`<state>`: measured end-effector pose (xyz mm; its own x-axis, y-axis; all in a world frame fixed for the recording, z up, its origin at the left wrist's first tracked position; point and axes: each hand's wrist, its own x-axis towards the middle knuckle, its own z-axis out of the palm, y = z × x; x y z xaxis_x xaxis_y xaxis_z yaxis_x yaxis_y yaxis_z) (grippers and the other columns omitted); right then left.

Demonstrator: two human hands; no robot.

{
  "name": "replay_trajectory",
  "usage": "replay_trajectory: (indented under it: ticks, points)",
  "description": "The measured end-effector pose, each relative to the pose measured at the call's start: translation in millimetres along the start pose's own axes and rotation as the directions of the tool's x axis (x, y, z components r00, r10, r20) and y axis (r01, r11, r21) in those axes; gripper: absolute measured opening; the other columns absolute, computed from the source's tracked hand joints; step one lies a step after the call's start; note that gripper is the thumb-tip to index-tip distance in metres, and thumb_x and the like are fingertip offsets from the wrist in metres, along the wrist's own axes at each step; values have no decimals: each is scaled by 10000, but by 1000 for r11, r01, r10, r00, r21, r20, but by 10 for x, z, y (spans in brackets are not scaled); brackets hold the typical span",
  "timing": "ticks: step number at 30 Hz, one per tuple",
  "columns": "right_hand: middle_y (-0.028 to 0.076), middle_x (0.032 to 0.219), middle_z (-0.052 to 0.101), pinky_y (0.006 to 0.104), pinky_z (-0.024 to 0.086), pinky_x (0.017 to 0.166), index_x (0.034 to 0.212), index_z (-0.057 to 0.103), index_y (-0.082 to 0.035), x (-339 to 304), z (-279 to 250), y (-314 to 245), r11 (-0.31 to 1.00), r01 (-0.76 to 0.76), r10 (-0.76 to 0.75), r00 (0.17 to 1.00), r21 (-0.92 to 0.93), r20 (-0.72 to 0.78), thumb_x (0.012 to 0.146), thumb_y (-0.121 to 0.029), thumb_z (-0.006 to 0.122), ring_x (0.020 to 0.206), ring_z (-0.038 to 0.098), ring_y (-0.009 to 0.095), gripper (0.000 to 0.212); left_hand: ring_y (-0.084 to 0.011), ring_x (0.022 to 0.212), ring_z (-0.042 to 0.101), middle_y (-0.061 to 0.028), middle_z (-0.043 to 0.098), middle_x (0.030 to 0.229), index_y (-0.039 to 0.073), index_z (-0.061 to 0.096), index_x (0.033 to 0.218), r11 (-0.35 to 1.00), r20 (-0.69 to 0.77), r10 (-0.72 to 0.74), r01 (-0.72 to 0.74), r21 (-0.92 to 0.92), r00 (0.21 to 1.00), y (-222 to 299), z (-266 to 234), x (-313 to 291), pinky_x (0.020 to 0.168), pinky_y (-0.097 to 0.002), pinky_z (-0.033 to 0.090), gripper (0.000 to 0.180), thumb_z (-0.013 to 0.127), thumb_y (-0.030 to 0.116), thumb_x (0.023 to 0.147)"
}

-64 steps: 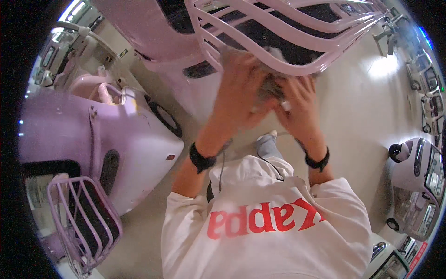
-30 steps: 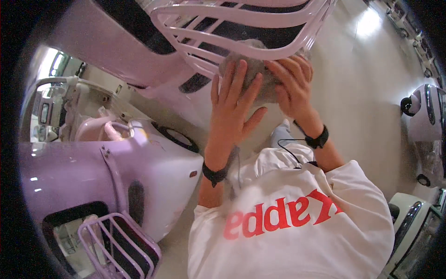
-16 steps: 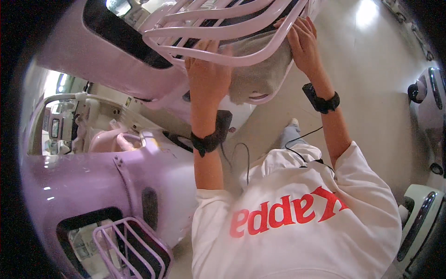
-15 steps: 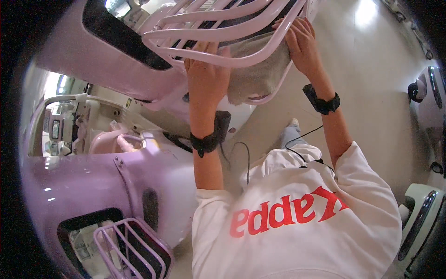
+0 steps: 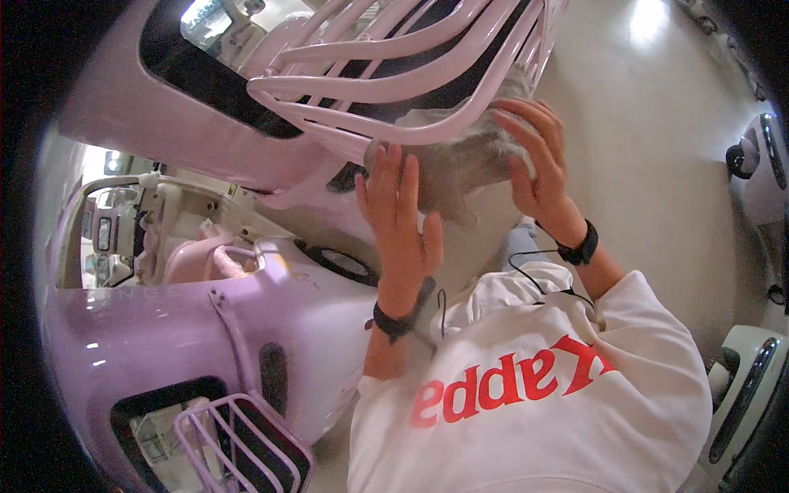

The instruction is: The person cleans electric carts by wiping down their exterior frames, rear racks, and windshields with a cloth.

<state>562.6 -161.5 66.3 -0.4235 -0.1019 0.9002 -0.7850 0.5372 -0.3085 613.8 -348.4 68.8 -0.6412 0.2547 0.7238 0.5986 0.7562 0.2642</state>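
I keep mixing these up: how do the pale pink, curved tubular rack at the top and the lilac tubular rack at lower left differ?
The pale pink tubular rack looks larger in the picture, the lilac tubular rack smaller. Gray cloth shows at the pink rack's lowest bar; none shows at the lilac one. Both have spaced, glossy bars.

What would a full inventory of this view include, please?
Large rack: one, pink, top centre
Cloth: one, grey, large rack's lower end
Pink vehicle: one, pink, upper left
Purple vehicle: one, purple, left
Small rack: one, purple, lower left
Lilac vehicle: one, lilac, right edge
Pale vehicle: one, whitish, lower right
Floor: one, beige, upper right
Top: one, white, lower centre
Wristbands: two, black, wrists
Left grip: one, bare, at cloth's left
Right grip: one, bare, at cloth's right
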Motion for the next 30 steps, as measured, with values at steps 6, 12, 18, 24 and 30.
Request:
replay_trajectory:
  ticks: [6,12,18,24,30]
  points:
    - [58,802,585,397,384,794,788,603,-84,324,371,-396,992,10,10,988,-125,156,718,-193,544,833,545,233,143,-331,1111,391,-171,469,1153,12,468,1128,996,59,-19,24,-87,998,-291,63,336,956,-426,231,435,297,337,894]
    - [101,764,596,345,458,572,871,605,-76,496,411,-397,1000,14,-11,965,-11,263,715,-195,599,674,568,274,196,-324,970,493,-134,563,1031,33,564,1010,999,40,32,-31,-25,999,-751,29,522,900,-431,299,344,341,238,847]
    - [72,598,571,325,454,520,841,615,-129,485,392,-405,999,-32,36,962,-18,272,735,-297,556,578,575,251,207,-319,1068,407,-153,496,1095,27,501,1077,991,-212,-38,63,115,977,-434,93,407,934,-461,251,334,332,226,869]
    - [98,655,588,372,446,700,804,618,-112,471,307,-369,998,-57,50,978,30,201,725,-267,553,682,579,271,185,-350,995,438,-169,508,1026,8,515,1000,998,-228,-57,51,-32,972,-273,198,220,900,-486,269,269,377,183,848]
    - [94,756,602,363,387,800,765,602,-55,489,213,-1,995,-90,82,983,38,165,726,-151,510,781,529,303,139,-356,850,519,-175,569,894,29,566,941,998,171,-61,66,-24,983,-210,-66,676,778,-414,390,230,430,160,810]
